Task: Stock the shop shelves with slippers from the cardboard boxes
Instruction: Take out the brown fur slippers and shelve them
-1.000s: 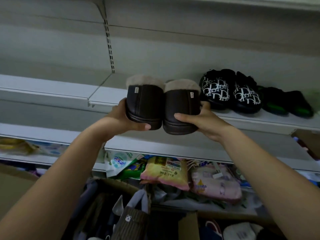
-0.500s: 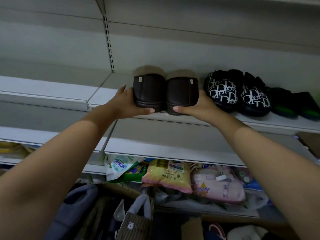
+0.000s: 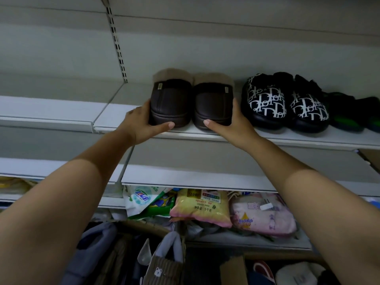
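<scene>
Nearest the camera, the cardboard box (image 3: 233, 270) has spare slippers (image 3: 162, 266) heaped in it, so I'd say there's plenty left to stock. Just above, a lower shelf holds bagged goods (image 3: 201, 206). Further up, the left hand (image 3: 141, 122) and right hand (image 3: 232, 122) each have a curled grip on the outer sides of the brown slippers (image 3: 170, 101), thumbs across the toes. That pair sits on the upper shelf (image 3: 287, 138) near its front edge, and looks ready to let go. Right of it are a patterned pair (image 3: 267, 101) and a green-soled pair (image 3: 349, 114), both already placed.
</scene>
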The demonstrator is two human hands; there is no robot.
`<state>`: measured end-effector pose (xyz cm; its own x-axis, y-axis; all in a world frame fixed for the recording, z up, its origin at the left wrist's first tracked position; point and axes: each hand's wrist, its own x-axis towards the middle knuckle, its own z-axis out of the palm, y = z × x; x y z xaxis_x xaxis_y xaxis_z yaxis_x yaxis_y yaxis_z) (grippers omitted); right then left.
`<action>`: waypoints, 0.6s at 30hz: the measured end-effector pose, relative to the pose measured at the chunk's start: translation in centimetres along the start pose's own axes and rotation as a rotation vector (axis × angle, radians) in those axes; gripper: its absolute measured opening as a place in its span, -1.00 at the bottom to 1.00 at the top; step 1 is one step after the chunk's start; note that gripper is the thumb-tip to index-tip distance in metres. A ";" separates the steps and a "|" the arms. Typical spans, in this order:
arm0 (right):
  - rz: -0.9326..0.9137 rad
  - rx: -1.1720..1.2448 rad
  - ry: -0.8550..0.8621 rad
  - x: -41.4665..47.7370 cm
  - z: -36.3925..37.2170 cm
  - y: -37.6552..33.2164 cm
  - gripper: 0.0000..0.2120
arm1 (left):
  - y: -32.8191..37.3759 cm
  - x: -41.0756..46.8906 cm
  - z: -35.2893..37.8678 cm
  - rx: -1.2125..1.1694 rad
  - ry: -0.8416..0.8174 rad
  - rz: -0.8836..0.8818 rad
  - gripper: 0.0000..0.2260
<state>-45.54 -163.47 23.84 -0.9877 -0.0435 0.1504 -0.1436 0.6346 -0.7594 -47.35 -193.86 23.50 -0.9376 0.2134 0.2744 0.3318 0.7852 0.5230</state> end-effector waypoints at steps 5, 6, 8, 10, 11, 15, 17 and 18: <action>-0.003 -0.028 -0.006 0.9 -0.3 0.1 0.05 | -1.0 1.4 -0.3 -0.070 -0.111 -0.084 -0.09; 0.002 -0.026 -0.011 0.9 -0.3 0.1 0.07 | -1.3 1.8 -0.3 -0.087 -0.134 -0.101 -0.03; 0.018 -0.047 -0.016 0.9 -0.4 -0.1 0.14 | -1.8 2.3 -0.4 -0.141 -0.174 -0.124 0.02; 0.053 -0.085 -0.029 0.6 -0.5 -0.5 0.23 | -2.3 2.7 -0.3 -0.179 -0.202 -0.122 0.00; 0.071 -0.106 -0.039 0.4 -0.6 -0.8 0.25 | -2.4 2.8 -0.3 -0.190 -0.211 -0.115 -0.01; 0.099 -0.176 -0.046 -0.4 -1.2 -2.2 0.23 | -2.0 2.6 -0.7 -0.252 -0.232 -0.101 0.01; 0.097 -0.213 -0.056 -0.6 -1.6 -2.6 0.24 | -0.8 1.6 -0.6 -0.216 -0.179 -0.130 -0.01; 0.094 -0.240 -0.067 -0.8 -1.8 -2.7 0.23 | -0.1 0.8 -0.5 -0.163 -0.138 -0.146 -0.06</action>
<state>-44.28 -163.73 26.90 -0.9991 -0.0216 0.0374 -0.0396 0.8029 -0.5948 -48.11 -194.08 24.06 -0.9784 0.1907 0.0801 0.1939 0.7114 0.6755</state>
